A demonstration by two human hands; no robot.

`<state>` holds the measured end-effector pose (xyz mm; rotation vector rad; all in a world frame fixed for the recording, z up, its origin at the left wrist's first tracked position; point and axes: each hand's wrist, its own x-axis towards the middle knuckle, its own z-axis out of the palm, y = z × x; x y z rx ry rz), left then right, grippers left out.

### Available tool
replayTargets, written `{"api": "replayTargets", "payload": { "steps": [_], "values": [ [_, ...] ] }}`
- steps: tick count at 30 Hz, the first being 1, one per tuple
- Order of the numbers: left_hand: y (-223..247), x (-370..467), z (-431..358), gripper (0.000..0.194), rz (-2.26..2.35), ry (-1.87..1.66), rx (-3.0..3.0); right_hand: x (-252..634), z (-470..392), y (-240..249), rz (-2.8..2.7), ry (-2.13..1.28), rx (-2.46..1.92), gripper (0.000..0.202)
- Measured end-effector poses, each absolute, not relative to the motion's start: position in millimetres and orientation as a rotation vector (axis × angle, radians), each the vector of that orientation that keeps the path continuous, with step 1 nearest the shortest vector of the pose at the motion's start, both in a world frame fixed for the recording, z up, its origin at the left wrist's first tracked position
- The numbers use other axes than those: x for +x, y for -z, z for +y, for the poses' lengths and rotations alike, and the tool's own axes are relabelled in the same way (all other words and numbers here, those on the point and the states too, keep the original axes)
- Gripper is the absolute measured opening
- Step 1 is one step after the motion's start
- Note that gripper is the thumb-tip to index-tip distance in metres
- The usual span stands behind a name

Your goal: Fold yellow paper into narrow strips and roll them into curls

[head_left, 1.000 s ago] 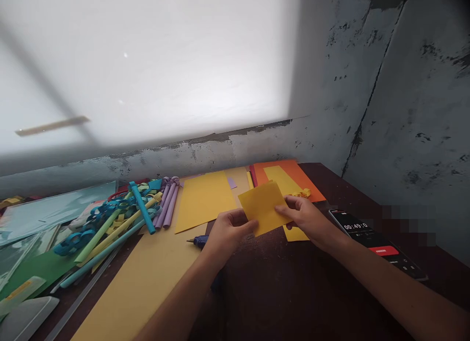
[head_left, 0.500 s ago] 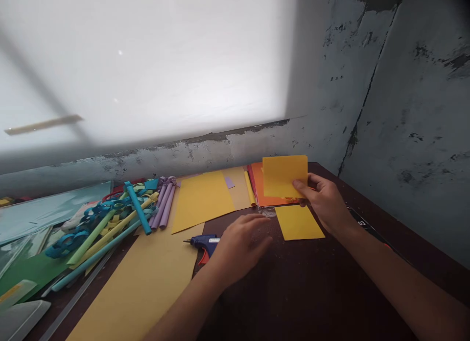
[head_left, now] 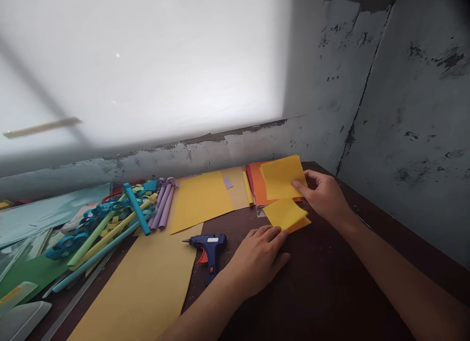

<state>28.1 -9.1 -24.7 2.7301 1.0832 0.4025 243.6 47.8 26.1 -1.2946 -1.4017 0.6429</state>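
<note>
My right hand (head_left: pixel 325 194) grips a small stack of yellow paper squares (head_left: pixel 282 178), thumb in front, held tilted above the table. Below it, loose yellow paper pieces (head_left: pixel 282 213) overlap on the dark tabletop, one corner lifted. My left hand (head_left: pixel 262 257) is open, palm down, its fingertips touching the near left edge of those pieces and its thumb apart. Left of that hand lies a blue glue gun (head_left: pixel 207 243) with a red trigger, its nozzle pointing left.
Orange sheets (head_left: pixel 259 184) lie behind the held stack, beside a yellow paper roll (head_left: pixel 248 189). A large yellow sheet (head_left: pixel 201 201) overlaps tan card (head_left: pixel 147 282). Purple paper tubes (head_left: pixel 167 206) and a heap of coloured rolls and curled strips (head_left: pixel 106 223) are at left. Walls stand behind and right.
My left hand has moved right onto the loose yellow pieces, which have shifted left and turned. The glue gun is uncovered. The stack in my right hand has tilted.
</note>
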Motion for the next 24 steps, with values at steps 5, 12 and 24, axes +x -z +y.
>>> {"api": "replayTargets", "payload": {
  "steps": [5,12,24],
  "values": [
    [26,24,0,0.033,1.112,-0.496,2.734,280,64,-26,-1.383,-0.678,-1.439,0.025],
    [25,16,6,0.016,1.473,-0.994,2.388,303,71,-26,-1.416,-0.745,-1.709,0.021],
    [2,-13,15,0.023,1.554,-1.572,2.008,281,62,-23,-1.631,-1.141,-1.804,0.034]
  ]
}}
